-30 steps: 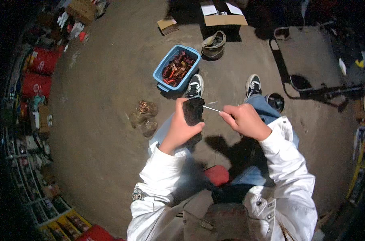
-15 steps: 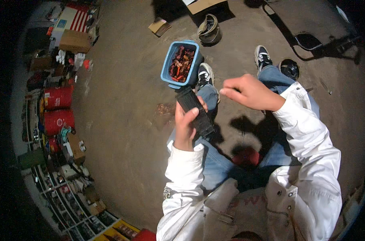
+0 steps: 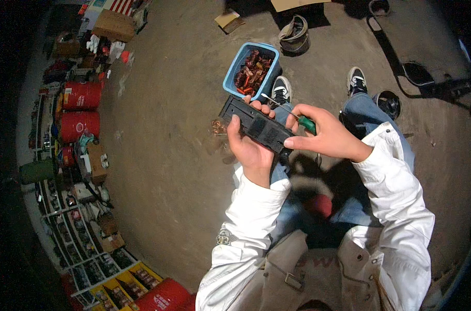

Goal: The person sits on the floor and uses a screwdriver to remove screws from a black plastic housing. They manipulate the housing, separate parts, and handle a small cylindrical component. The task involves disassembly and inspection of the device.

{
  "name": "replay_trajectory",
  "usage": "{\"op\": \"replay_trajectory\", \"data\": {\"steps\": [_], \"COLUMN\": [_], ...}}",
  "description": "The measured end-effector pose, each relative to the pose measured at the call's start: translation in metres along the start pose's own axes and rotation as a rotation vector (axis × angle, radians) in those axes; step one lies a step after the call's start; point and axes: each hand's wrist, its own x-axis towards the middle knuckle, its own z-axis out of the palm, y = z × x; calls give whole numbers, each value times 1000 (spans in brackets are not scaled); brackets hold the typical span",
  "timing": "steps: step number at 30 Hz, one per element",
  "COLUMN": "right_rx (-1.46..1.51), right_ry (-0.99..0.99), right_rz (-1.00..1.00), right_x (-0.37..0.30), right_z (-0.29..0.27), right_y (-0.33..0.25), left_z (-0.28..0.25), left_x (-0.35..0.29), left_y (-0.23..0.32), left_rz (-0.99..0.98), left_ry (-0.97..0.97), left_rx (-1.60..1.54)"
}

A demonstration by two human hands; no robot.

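My left hand (image 3: pixel 252 155) is wrapped round a long black plastic casing (image 3: pixel 257 123), thumb on its near side and fingertips showing beyond the far edge. The casing lies tilted, its upper end close to the blue tub. In my right hand (image 3: pixel 333 133) is a screwdriver with a green handle (image 3: pixel 307 124); its thin metal shaft points up and to the left over the casing. The right thumb touches or nearly touches the casing's right end. A blue plastic tub (image 3: pixel 229 83) holding reddish-brown copper-like scraps stands just past the left hand.
A dark bucket (image 3: pixel 294 39) stands beyond the tub, with a small cardboard piece (image 3: pixel 228 22) on the floor nearby. My shoes (image 3: pixel 356 83) flank the work. Red drums (image 3: pixel 80 126), boxes and parts shelves line the left side. Copper-coloured bits (image 3: pixel 218 126) lie near the tub.
The casing has turned from steep to more sideways, showing another face. My right hand has come in beside it, and the green-handled screwdriver now shows there. The whole view has shifted slightly.
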Motion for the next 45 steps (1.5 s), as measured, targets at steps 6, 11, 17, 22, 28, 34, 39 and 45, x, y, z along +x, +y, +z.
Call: {"op": "replay_trajectory", "data": {"steps": [6, 11, 17, 22, 28, 34, 39, 45], "right_rx": [95, 128, 92, 170, 171, 189, 184, 174], "right_ry": [-36, -39, -48, -55, -46, -77, -63, -69], "right_rz": [95, 107, 90, 83, 50, 92, 42, 67], "right_x": [-3, -3, -2, -3, -2, -1, 1, 0], "right_z": [0, 1, -1, -3, -2, -4, -3, -2], "right_y": [-4, -5, -4, -2, 2, 5, 7, 4], "left_z": [1, 5, 11, 10, 9, 7, 1, -3], "left_x": [-2, -3, -4, -2, 0, 0, 2, 1], "left_y": [2, 3, 3, 3, 1, 0, 2, 3], "left_rz": [25, 64, 85, 34, 21, 61, -4, -41], "left_ry": [-49, -57, -24, 138, 153, 119, 183, 162], "left_rx": [-19, -22, -34, -83, -105, -113, -97, -156]}}
